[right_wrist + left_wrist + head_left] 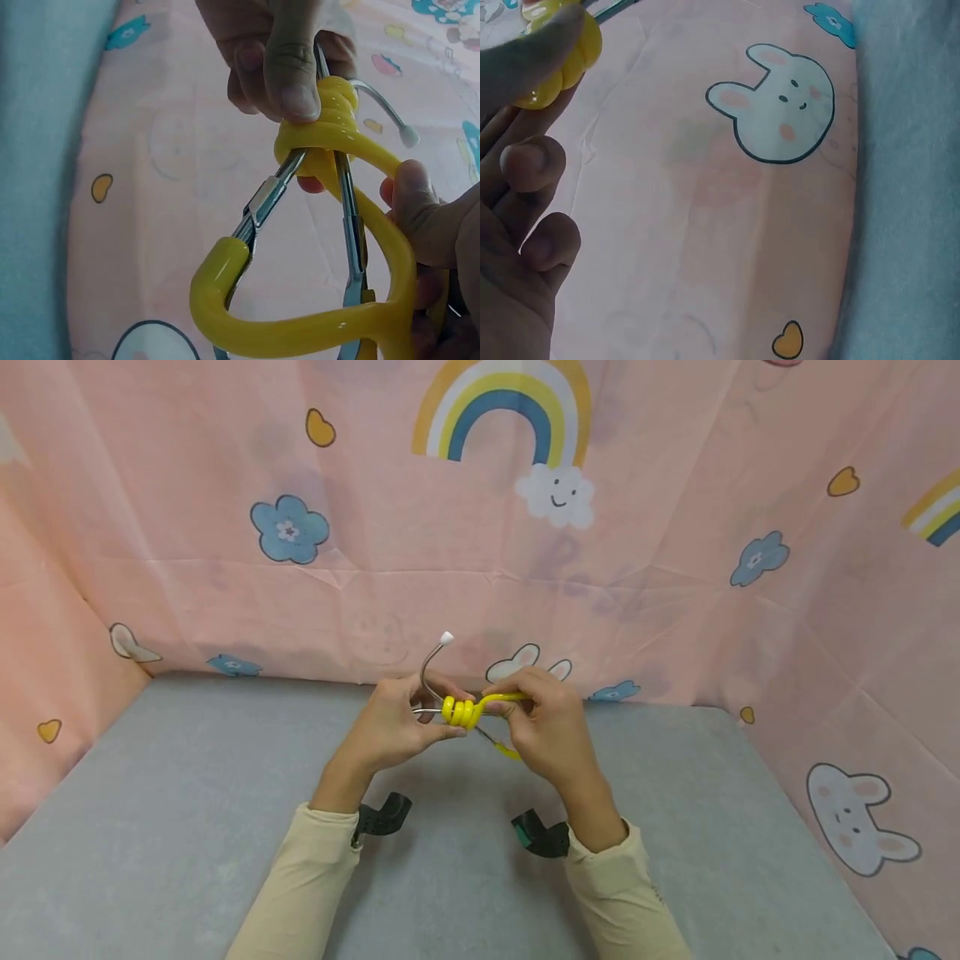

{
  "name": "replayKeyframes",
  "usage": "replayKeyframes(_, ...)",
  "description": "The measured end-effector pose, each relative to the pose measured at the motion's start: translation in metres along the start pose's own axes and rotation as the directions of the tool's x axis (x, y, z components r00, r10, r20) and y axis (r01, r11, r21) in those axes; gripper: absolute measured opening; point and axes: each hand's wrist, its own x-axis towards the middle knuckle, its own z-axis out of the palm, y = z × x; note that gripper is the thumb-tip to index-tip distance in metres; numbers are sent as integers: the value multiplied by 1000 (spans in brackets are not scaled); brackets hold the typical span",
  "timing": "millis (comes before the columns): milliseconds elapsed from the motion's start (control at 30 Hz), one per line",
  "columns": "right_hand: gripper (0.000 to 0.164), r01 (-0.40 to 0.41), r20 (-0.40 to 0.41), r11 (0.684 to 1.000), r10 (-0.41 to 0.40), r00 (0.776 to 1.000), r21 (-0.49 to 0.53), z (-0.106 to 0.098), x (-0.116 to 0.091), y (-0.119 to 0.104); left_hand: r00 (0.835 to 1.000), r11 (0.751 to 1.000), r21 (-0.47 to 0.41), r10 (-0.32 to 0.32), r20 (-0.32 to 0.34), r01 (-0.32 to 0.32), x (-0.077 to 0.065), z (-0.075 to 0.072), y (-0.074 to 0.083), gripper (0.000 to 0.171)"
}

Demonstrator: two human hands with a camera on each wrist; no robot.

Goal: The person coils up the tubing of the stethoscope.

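Yellow tube fork: right wrist only.

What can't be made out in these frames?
- Head: the tube's far end, behind the right hand.
- Head, right wrist: the end of the straight rod, behind the left hand.
- Left wrist: part of the tube's coils, covered by the left hand and cut off by the top edge.
- Right wrist: the tube's lower run, cut off by the bottom edge; most of the right hand, by the right edge.
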Motion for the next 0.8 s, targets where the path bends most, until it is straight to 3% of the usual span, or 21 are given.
replayKeyframes(167,8,-75,21,995,73,997,66,-5,1,2,999,999,8,37,5,-37,0,4,0,38)
replayKeyframes(367,13,-102,44,986,97,994,131,-13,2,9,996,993,-78,88,-8,-89,-2,6,-2,35)
replayKeyframes(533,16,-115,54,978,107,993,172,-22,1,19,997,988,-135,78,13,-76,-3,5,-2,35)
replayKeyframes(800,19,1,85,992,-12,996,128,-29,0,30,998,979,-201,31,60,-18,-4,4,0,35)
